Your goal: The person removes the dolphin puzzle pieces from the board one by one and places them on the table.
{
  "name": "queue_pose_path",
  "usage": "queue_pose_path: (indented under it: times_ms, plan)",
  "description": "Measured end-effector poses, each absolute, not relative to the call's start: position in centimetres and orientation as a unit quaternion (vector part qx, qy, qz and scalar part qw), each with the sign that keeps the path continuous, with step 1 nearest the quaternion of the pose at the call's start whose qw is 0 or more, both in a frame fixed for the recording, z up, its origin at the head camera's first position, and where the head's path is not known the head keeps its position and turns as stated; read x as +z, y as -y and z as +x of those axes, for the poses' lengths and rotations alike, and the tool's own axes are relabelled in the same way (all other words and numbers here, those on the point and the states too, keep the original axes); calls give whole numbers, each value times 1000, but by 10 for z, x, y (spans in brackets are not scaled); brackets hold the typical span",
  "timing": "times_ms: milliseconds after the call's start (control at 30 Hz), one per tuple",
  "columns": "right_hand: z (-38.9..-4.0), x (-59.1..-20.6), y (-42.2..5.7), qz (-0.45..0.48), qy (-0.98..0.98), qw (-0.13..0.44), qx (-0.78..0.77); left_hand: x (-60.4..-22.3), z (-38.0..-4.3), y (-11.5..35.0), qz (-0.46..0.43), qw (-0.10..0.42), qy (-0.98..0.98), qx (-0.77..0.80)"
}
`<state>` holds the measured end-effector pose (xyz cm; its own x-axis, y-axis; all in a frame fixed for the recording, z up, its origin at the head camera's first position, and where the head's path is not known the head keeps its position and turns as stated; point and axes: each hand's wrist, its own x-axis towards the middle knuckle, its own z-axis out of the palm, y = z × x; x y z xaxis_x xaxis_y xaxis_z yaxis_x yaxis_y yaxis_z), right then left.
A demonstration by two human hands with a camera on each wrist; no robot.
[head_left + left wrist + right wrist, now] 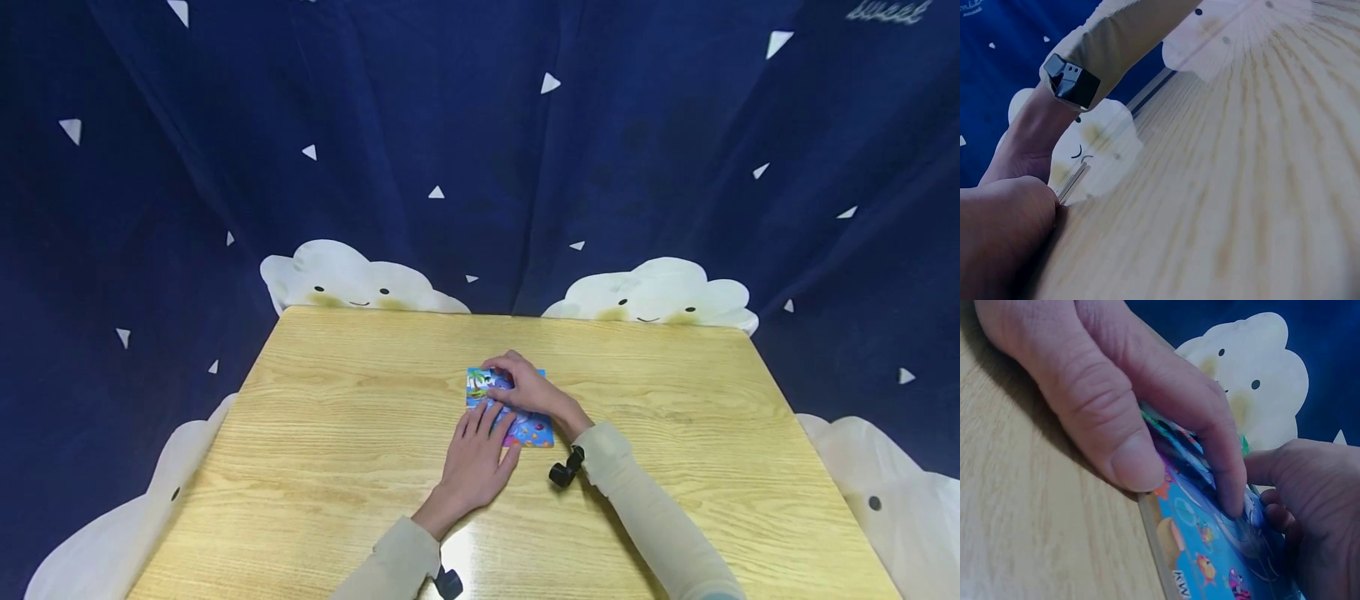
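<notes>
From left, a smiling white cloud (pixel 337 271) on a dark blue curtain (pixel 367 125) shows behind the wood-grain worktop (pixel 337 375); nearer, a left hand (pixel 476 462) rests, fingers extended and slightly spread, on the near left part of a colorful picture board (pixel 534 432), which lies around the middle of the worktop. A right hand (pixel 528 387) bends its fingers over the board's far part, whether gripping anything cannot be told, a black device (pixel 566 468) at its cuff (pixel 606 454)

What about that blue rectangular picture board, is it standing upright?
No, the board lies flat on the pale wood-grain table.
</notes>
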<state>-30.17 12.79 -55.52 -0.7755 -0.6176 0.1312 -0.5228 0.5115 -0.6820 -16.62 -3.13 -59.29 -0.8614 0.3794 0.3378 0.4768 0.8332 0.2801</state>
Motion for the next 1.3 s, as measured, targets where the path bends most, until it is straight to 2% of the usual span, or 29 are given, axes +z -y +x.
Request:
queue_pose_path:
  times_ms: [333,600,733,900,1133,1300]
  plan:
    - [-305,-558,-119,-305,-903,43,-300,-592,-167,31,-220,103,954,-173]
    - [-309,-562,-123,-308,-899,51,-307,-594,-167,30,-221,123,953,-168]
    - [-308,-560,-121,-305,-903,52,-299,-592,-167,30,-216,110,955,-173]
    - [-307,-559,-119,-311,-911,35,-270,-592,-167,31,-214,97,956,-178]
    - [-308,-560,-119,-316,-911,14,-265,-594,-167,32,-218,127,950,-181]
    - [-310,-560,-124,-313,-900,6,-304,-593,-167,31,-214,119,952,-184]
